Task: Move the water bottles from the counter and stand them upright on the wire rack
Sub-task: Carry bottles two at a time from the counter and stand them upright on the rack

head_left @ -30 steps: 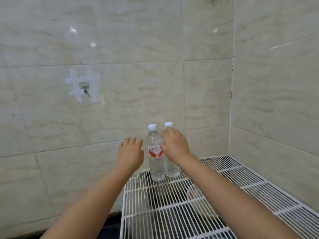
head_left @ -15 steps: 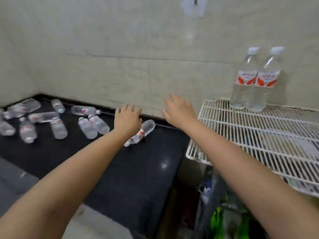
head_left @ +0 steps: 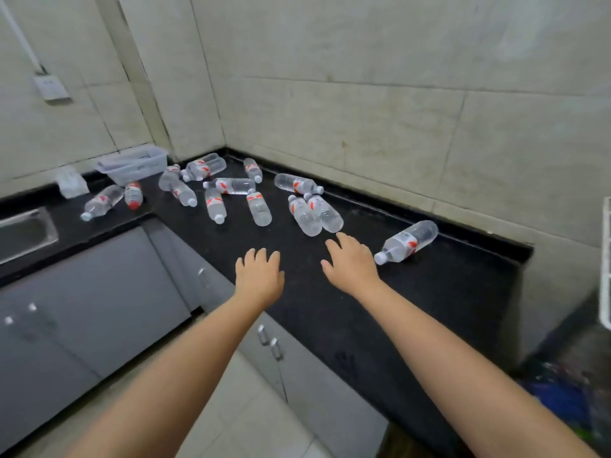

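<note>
Bottles lie on their sides all over the black counter (head_left: 413, 302), none upright. The nearest bottle (head_left: 408, 241) rests alone at about two o'clock from the right hand (head_left: 352, 264), its cap toward the hand and just beside it, not touching. A pair of bottles (head_left: 315, 213) lies side by side at twelve o'clock from that hand, near the fingertips. The other bottles (head_left: 231, 196) are scattered farther off toward ten and eleven o'clock, reaching the corner, with a clear basket (head_left: 132, 163) and a sink (head_left: 26, 233) beyond them at nine o'clock.

Both hands hover palm down over the counter with fingers loosely spread and nothing in them; the left hand (head_left: 259, 277) sits well short of any bottle. The wire rack (head_left: 606, 266) shows only as a white edge at three o'clock.

Risk, as I judge it: these are smooth round bottles lying on a slick surface, so a glancing touch on the cap end could roll the lone one away along the wall or spin it out of reach; grabbing the touching pair with one hand could squirt one loose.

Half a second earlier the view took in the rack with two bottles standing on it; now the head has swung toward the counter, the standing bottles are out of sight, and both hands have come closer to the lying ones.
</note>
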Demonstrator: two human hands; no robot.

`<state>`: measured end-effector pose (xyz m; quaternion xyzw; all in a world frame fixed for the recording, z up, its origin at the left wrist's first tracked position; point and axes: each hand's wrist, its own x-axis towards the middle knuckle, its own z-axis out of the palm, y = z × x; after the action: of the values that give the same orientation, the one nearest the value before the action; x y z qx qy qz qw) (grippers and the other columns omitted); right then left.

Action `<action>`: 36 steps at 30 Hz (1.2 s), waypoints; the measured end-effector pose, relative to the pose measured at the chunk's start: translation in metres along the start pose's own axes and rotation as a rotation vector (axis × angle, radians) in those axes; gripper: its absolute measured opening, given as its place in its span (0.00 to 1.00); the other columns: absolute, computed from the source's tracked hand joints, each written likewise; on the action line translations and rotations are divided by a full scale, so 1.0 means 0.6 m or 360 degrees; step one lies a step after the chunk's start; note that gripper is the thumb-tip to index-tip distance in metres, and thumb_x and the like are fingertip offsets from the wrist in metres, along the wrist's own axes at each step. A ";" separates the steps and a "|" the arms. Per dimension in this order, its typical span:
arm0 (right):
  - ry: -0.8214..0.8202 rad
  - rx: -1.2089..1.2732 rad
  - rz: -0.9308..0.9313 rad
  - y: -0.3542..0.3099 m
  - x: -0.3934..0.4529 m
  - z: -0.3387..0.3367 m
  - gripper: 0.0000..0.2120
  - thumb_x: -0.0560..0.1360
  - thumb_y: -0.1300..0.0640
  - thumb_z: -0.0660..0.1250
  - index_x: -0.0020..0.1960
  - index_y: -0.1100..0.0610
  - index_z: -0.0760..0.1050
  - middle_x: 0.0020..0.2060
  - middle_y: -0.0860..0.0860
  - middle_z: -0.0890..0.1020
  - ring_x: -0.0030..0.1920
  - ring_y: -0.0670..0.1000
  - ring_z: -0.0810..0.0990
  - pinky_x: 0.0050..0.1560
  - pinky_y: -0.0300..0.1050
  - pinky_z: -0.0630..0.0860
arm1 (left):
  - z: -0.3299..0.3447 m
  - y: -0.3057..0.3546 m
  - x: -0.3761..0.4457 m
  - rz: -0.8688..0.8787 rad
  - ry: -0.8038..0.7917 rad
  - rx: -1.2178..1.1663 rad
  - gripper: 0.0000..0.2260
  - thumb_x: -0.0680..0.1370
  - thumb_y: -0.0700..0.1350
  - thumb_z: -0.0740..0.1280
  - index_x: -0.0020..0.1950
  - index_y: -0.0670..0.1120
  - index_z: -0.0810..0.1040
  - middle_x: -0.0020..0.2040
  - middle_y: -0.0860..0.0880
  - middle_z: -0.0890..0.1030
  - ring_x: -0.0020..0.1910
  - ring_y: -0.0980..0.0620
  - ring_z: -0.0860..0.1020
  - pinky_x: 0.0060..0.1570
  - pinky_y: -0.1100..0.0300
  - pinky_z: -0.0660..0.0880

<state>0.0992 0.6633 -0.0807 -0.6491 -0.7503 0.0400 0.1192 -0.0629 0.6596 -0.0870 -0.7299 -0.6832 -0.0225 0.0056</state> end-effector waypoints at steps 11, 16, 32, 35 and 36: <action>-0.0335 -0.0018 0.0319 -0.074 0.094 0.158 0.22 0.79 0.51 0.56 0.70 0.59 0.62 0.72 0.57 0.62 0.71 0.57 0.62 0.68 0.53 0.63 | 0.100 -0.139 0.137 0.0222 -0.0367 -0.0073 0.20 0.81 0.49 0.54 0.72 0.44 0.61 0.74 0.42 0.60 0.75 0.42 0.53 0.73 0.43 0.52; -0.0229 0.0085 0.0696 0.022 0.133 0.161 0.22 0.79 0.51 0.57 0.70 0.59 0.62 0.71 0.56 0.64 0.70 0.57 0.65 0.66 0.51 0.66 | 0.141 -0.107 0.227 0.0418 -0.0428 -0.0085 0.20 0.81 0.49 0.53 0.72 0.45 0.60 0.75 0.43 0.59 0.76 0.43 0.52 0.73 0.44 0.53; 0.0118 0.0219 0.1729 0.300 0.341 0.167 0.32 0.73 0.45 0.64 0.70 0.59 0.58 0.68 0.60 0.64 0.67 0.61 0.62 0.64 0.56 0.64 | 0.175 0.055 0.561 0.0656 -0.0298 -0.0029 0.21 0.79 0.52 0.56 0.69 0.44 0.64 0.67 0.45 0.69 0.68 0.45 0.66 0.65 0.51 0.64; 0.0202 0.0269 0.1885 0.308 0.352 0.186 0.36 0.71 0.47 0.68 0.72 0.57 0.55 0.72 0.59 0.58 0.67 0.61 0.61 0.63 0.56 0.65 | 0.188 0.087 0.610 0.0754 -0.0306 -0.0068 0.28 0.78 0.58 0.57 0.73 0.44 0.58 0.72 0.46 0.64 0.72 0.46 0.61 0.68 0.50 0.61; 0.0234 0.0300 0.1918 0.310 0.355 0.191 0.36 0.71 0.49 0.69 0.72 0.57 0.55 0.72 0.59 0.57 0.66 0.62 0.62 0.62 0.56 0.66 | 0.194 0.093 0.628 0.0795 -0.0339 -0.0048 0.31 0.77 0.61 0.55 0.74 0.44 0.57 0.74 0.46 0.61 0.73 0.46 0.59 0.70 0.49 0.59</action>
<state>0.2250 0.9122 -0.2043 -0.9468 -0.2344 0.1217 0.1841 0.0206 1.0361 -0.1866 -0.8741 -0.4782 0.0464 -0.0716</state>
